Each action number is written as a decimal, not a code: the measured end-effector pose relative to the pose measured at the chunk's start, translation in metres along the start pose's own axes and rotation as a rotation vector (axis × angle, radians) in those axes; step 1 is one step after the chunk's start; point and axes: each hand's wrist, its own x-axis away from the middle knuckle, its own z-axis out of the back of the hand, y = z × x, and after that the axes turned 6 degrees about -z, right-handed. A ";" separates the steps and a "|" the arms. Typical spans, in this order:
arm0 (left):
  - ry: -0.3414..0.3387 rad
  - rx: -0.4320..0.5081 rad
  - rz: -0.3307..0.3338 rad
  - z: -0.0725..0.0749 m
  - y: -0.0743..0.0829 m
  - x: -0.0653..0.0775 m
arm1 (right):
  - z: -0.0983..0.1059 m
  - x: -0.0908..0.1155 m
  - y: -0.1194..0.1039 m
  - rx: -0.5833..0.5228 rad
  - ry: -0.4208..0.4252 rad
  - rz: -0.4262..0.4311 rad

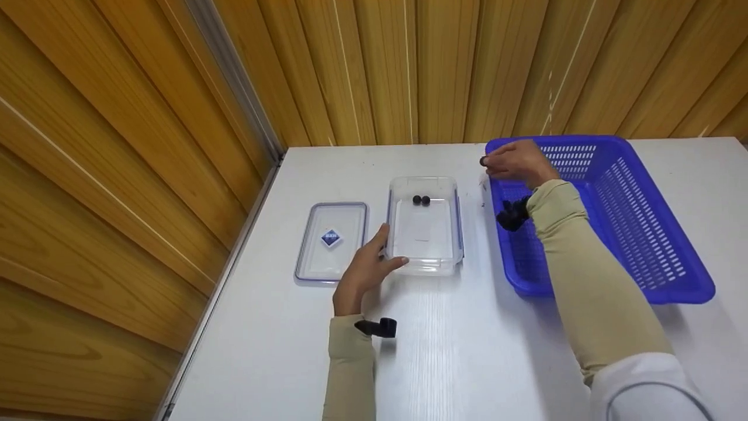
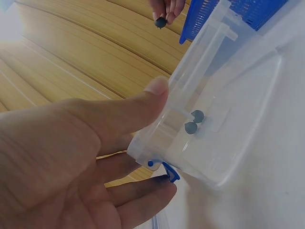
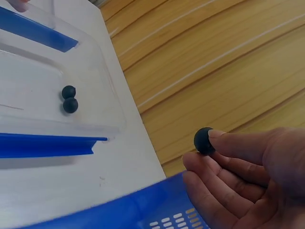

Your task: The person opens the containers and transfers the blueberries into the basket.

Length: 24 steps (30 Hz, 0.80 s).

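Observation:
My right hand (image 1: 520, 162) pinches a small dark ball (image 3: 204, 140) between thumb and fingertips, above the far left rim of a blue basket (image 1: 501, 245). Left of the basket, a clear plastic food box (image 1: 423, 268) with blue side clasps stands uncovered on the white table. Two similar dark balls (image 1: 421, 200) lie side by side on its floor, toward the far end. My left hand (image 1: 369, 263) holds the box at its near left corner, thumb at the rim and fingers along the outside by a clasp (image 2: 170, 171).
The clear lid (image 1: 310, 263) with a bluish edge and a blue diamond label lies flat to the left of the box. Wood-look panels (image 1: 380, 70) rise behind the table (image 1: 456, 351) and along its left side. Each wrist wears a small black camera (image 1: 385, 327).

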 end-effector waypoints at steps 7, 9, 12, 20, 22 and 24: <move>-0.002 0.010 -0.008 -0.002 0.001 -0.001 | 0.030 0.001 0.025 -0.102 0.015 0.009; -0.004 0.016 -0.006 -0.002 0.002 -0.001 | 0.036 0.002 0.034 -0.091 0.015 -0.019; -0.003 0.021 -0.001 -0.003 0.002 -0.001 | 0.044 0.003 0.048 -0.019 -0.018 -0.079; 0.000 0.021 0.003 -0.005 0.004 0.001 | 0.054 0.001 0.083 0.126 -0.175 -0.225; 0.001 0.028 0.010 -0.005 0.005 0.001 | 0.054 0.001 0.087 0.125 -0.184 -0.229; 0.006 0.035 0.017 -0.005 0.005 0.001 | 0.054 0.000 0.090 0.129 -0.187 -0.228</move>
